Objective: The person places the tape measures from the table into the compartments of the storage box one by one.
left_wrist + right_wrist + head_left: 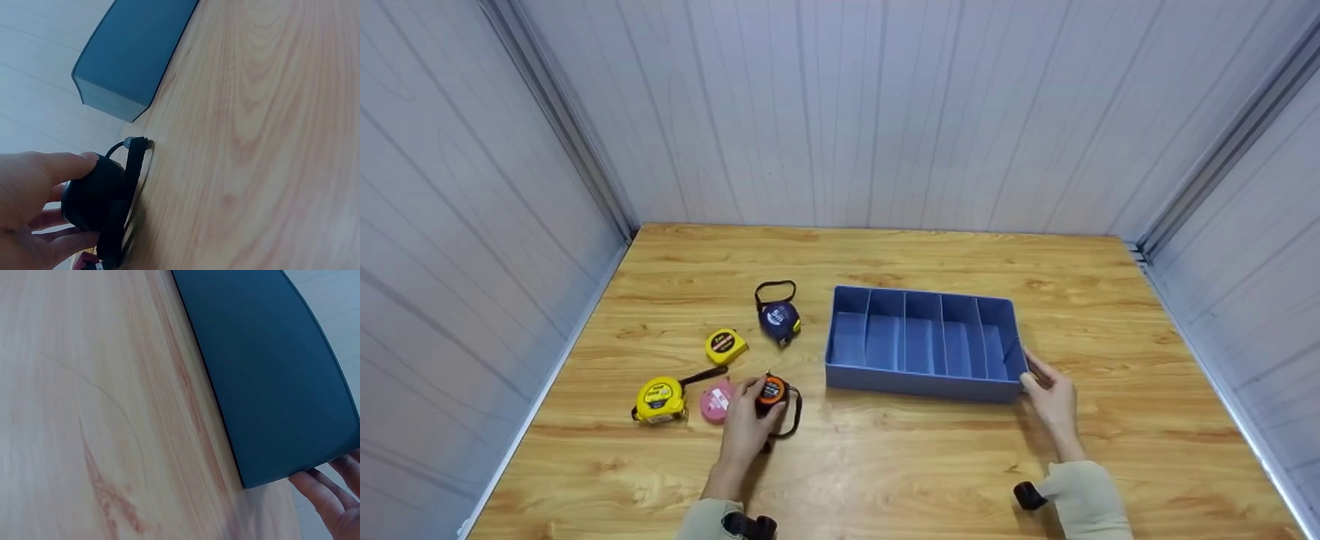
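My left hand (746,427) grips a black tape measure with an orange face (772,391), thumb on one side and fingers on the other. Its black wrist strap (129,174) loops out on the side toward the box. At the right end of a blue divided box (922,382), my right hand (1054,401) touches the outer wall with extended fingers and thumb. The compartments hold nothing. Just left of the left hand lies a round pink tape measure (715,403), partly hidden by the fingers.
Farther left are a large yellow tape measure (660,400) with a black strap and a small yellow one (725,346). A dark blue tape measure (778,321) lies behind them, nearer the box. Pale panel walls (840,112) enclose the wooden table (922,465).
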Tool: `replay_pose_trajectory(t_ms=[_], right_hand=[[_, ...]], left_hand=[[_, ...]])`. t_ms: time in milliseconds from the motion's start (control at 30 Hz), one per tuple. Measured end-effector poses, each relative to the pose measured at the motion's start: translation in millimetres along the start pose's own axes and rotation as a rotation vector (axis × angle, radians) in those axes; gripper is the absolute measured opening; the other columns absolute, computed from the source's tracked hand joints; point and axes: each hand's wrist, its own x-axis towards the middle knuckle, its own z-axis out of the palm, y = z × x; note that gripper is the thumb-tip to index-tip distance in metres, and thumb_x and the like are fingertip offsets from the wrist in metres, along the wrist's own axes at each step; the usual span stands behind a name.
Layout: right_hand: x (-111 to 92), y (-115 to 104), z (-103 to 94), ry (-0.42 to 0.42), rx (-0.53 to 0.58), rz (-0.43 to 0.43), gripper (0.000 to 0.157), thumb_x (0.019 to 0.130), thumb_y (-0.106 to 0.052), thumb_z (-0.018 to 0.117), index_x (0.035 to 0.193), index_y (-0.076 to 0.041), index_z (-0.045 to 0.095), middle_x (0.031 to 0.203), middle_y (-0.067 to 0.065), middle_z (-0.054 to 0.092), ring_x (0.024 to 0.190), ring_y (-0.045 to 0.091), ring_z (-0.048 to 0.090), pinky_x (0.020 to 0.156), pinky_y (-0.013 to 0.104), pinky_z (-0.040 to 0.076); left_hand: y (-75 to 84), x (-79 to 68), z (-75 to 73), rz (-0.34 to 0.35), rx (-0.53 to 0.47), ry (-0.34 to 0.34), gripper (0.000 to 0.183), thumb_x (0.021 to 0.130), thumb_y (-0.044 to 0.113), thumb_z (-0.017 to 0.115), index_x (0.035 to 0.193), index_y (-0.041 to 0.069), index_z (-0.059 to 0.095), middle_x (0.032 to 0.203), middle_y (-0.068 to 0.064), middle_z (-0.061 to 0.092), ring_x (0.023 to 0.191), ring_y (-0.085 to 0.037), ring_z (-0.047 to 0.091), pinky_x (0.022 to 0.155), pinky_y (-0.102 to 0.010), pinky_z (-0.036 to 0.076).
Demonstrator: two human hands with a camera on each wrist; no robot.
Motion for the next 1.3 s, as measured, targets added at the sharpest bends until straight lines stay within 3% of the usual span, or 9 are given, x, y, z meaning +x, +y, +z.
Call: replay_pose_trajectory(t_ms=[267,433,633,800,1100,1300], right_hand=[[0,8,1.4,0.011,0.039,-0.052,0.039,0.082,-0.002,0.052,0.121,-0.005,0.055,0.116,0.016,0.054,0.095,0.02,0.058,0.061,0.018,0.049],[5,27,1.0,-0.011,0.071,-0.042,0.038,0.085,-0.012,0.054,0.122,-0.018,0.056,0.116,0.004,0.056,0.088,0.007,0.059,0.059,0.019,0.05],[-1,7,1.2,0.0,0.068,0.005,0.041,0.083,-0.002,0.05,0.123,-0.007,0.054,0.116,0.018,0.053,0.084,0.016,0.06,0.06,0.025,0.051],[-3,0,1.0,0.019,0.066,0.043,0.04,0.082,0.002,0.051,0.121,-0.007,0.055,0.114,0.017,0.055,0.077,0.004,0.058,0.06,0.02,0.05],[1,12,2.1,0.01,0.058,0.035,0.04,0.084,-0.003,0.05,0.123,-0.01,0.054,0.118,0.015,0.053,0.086,0.008,0.058,0.063,0.02,0.05],[-1,12,2.1,0.014,0.06,0.01,0.039,0.083,-0.006,0.051,0.122,-0.012,0.055,0.117,0.013,0.055,0.085,0.002,0.057,0.062,0.015,0.048]], left_hand=[[0.3,-0.2,1.1,0.0,0.005,0.033,0.051,0.072,0.01,0.073,0.114,-0.011,0.054,0.109,-0.022,0.051,0.102,-0.035,0.048,0.089,-0.042,0.038],[-0.6,-0.6,1.1,0.023,0.007,0.062,0.05,0.07,0.01,0.074,0.111,-0.013,0.055,0.106,-0.023,0.052,0.1,-0.035,0.049,0.087,-0.043,0.039],[-1.6,-1.3,0.2,0.022,-0.014,0.075,0.05,0.071,0.009,0.073,0.112,-0.013,0.054,0.107,-0.024,0.051,0.1,-0.035,0.049,0.086,-0.043,0.04],[-0.6,-2.8,1.0,0.025,-0.029,0.093,0.05,0.071,0.009,0.073,0.112,-0.013,0.054,0.107,-0.023,0.052,0.099,-0.035,0.05,0.085,-0.043,0.042],[9.5,1.8,1.8,0.021,-0.165,0.114,0.051,0.072,0.007,0.072,0.115,-0.014,0.052,0.111,-0.024,0.049,0.099,-0.034,0.051,0.077,-0.032,0.048],[19.4,3.5,1.7,0.016,-0.253,0.125,0.051,0.072,0.004,0.072,0.116,-0.013,0.051,0.113,-0.024,0.047,0.096,-0.033,0.054,0.071,-0.027,0.05]])
